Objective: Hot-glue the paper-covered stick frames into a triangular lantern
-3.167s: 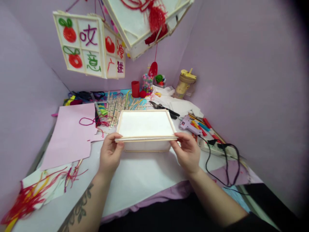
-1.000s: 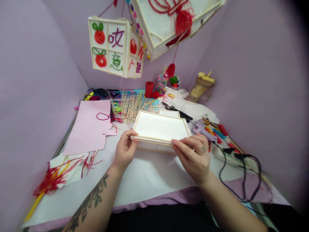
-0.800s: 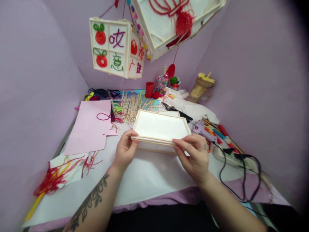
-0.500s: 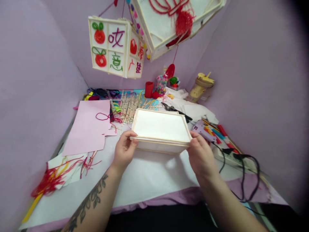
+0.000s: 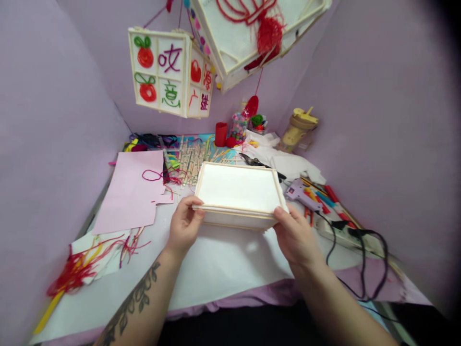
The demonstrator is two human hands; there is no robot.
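Both the left hand (image 5: 184,226) and right hand (image 5: 296,236) pinch the stacked white panels (image 5: 239,194), already framed with sticks but undecorated, left of the glue gun (image 5: 298,192).

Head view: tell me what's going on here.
A person holds a stack of white wood-framed panels above the table, the left hand gripping its left near corner and the right hand its right near corner. The panels look squared up on each other. To the left lies pink paper, behind are wooden sticks, and to the right a glue gun. Finished lanterns hang overhead.
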